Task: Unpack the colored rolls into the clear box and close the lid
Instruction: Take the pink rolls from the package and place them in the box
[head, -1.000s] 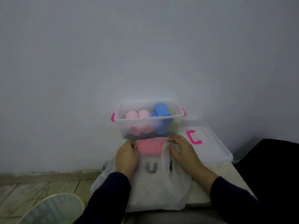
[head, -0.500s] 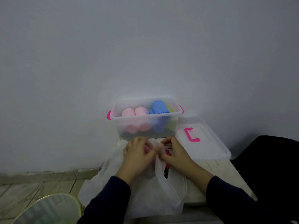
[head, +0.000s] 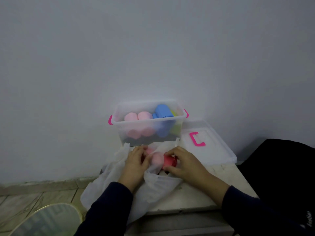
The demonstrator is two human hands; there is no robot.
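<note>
While the lid (head: pixel 207 143) lies beside the clear box (head: pixel 148 123) on the table (head: pixel 196 196), a white bag (head: pixel 153 186) wraps the pink rolls (head: pixel 167 161). Left hand (head: pixel 134 165) pinches the bag; right hand (head: pixel 185 163) grips a roll. Since half a second ago, the bag has opened, exposing the rolls.

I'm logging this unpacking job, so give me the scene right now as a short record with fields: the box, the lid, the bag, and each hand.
box: clear box with pink clips, open, at the wall, holding pink rolls, a blue roll and a green one
lid: lid off, lying right of the box
bag: white bag in front of the box, mouth spread open
left hand: left hand grips the bag edge
right hand: right hand holds a red roll in the bag
</note>
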